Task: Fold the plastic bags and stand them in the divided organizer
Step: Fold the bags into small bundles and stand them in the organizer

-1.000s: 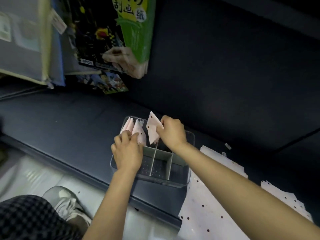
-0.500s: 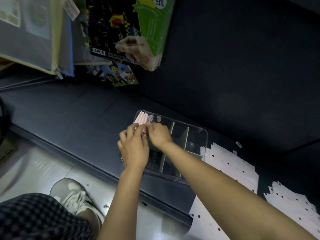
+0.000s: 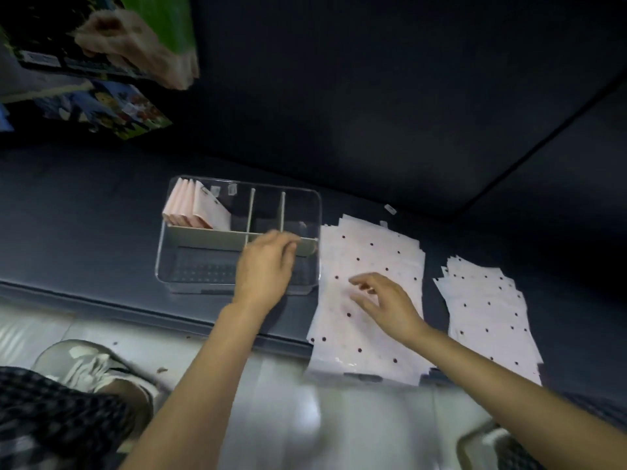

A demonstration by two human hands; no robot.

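Nearest, along the bottom edge of the frame, sit a checked garment at lower left and a pale shoe point(image 3: 91, 368) on a light glossy floor. Above them the person's two forearms reach up into the middle of the frame. The right hand point(image 3: 390, 305) hovers, fingers loosely spread and holding nothing, over a stack of flat plastic bags point(image 3: 369, 293), pale pink with small dark dots, whose long axis runs from the lower edge toward the top of the frame. A second stack of dotted bags point(image 3: 488, 317) lies just to its right, angled a little. The left hand point(image 3: 266, 266) hangs over the right part of the clear divided organizer point(image 3: 163, 262), fingers loosely curled with nothing in them; whether they touch the grey divider cannot be told. The organizer's long axis runs left to right on a dark surface point(image 3: 84, 205). In its upper-left compartment several folded bags point(image 3: 190, 206) stand on edge, packed side by side and leaning slightly. Farthest, at upper left, lie colourful printed packages point(image 3: 101, 106); motion blur makes their writing unreadable.
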